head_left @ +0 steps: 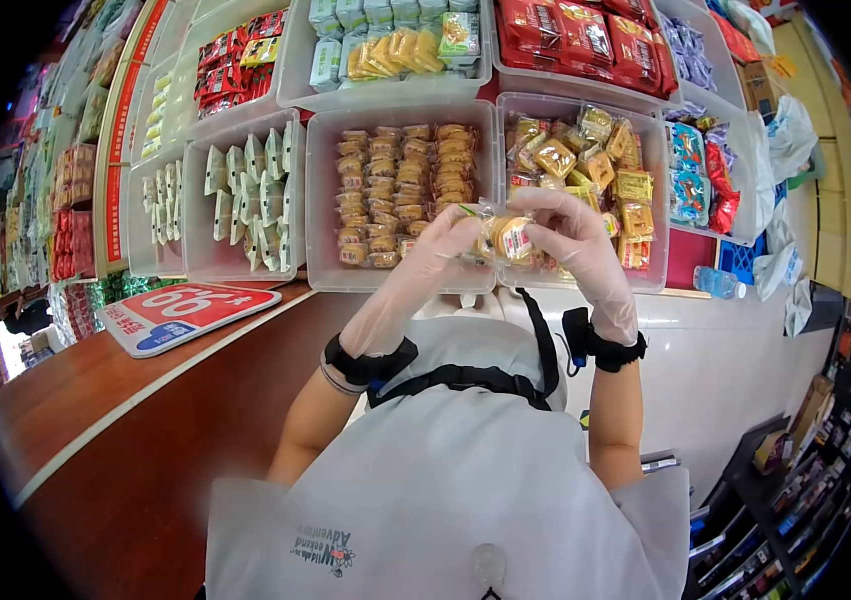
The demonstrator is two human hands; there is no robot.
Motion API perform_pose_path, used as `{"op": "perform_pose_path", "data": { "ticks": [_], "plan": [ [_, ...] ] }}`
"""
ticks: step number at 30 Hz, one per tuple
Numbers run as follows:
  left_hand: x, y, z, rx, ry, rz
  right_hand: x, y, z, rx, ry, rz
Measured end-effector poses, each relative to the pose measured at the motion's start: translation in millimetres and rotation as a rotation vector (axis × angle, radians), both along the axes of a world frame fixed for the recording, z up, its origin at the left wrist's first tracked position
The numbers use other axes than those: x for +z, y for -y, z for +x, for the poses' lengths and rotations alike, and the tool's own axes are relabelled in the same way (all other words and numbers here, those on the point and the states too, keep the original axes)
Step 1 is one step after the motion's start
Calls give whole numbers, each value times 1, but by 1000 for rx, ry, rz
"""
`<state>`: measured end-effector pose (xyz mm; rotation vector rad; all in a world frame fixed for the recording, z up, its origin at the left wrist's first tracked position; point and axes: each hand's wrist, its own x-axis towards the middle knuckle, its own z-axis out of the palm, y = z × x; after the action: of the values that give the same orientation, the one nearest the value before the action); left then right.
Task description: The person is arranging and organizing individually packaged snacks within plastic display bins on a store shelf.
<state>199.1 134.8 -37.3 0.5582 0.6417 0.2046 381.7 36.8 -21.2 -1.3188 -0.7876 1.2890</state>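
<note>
A wrapped round biscuit with a red and white label is held up between my two gloved hands, above the front edges of two clear bins. My left hand is closed on the left end of its wrapper. From the right, my right hand pinches the same packet by the label side. Behind my left hand are rows of wrapped round biscuits in one bin. The other bin, behind my right hand, holds a loose heap of square yellow and brown wrapped snacks.
Clear bins of white packets, red packets and blue packets surround these two. A red and white price sign lies on the brown counter at left. A water bottle is at right.
</note>
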Motion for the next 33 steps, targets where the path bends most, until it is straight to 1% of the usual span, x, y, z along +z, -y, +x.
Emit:
{"op": "perform_pose_path", "data": {
  "ticks": [4, 6, 9, 13, 15, 18, 22, 24, 28, 30, 31, 33],
  "plan": [
    [-2, 0, 1, -55, -56, 26, 1, -1, -5, -5, -13, -11],
    [2, 2, 1, -99, -98, 151, 5, -4, -10, -121, 70, 35],
    [3, 1, 0, -121, -97, 176, 2, -4, -13, -163, 54, 44],
    [-1, 3, -1, -185, -174, 128, 9, -6, -21, -169, 102, 51],
    [-2, 6, 1, -250, -170, 189, 11, -6, -23, -146, 158, 70],
    [10, 8, 4, -258, -180, 234, 12, -7, -23, -115, 114, 17],
    [5, 11, 5, -224, -178, 253, 9, -9, -30, -135, 103, -3],
    [9, 14, 7, -195, -206, 317, 12, -7, -32, -212, -76, -26],
    [6, 13, 3, -186, -202, 331, 0, 1, -19, -285, -13, 49],
    [9, 11, 1, -209, -308, 315, -8, 7, -8, -378, 81, 28],
    [8, 10, 0, -211, -304, 314, -17, 9, -4, -439, 107, 52],
    [9, 9, -1, -169, -274, 287, -22, 14, 9, -465, 83, 67]
  ]
}}
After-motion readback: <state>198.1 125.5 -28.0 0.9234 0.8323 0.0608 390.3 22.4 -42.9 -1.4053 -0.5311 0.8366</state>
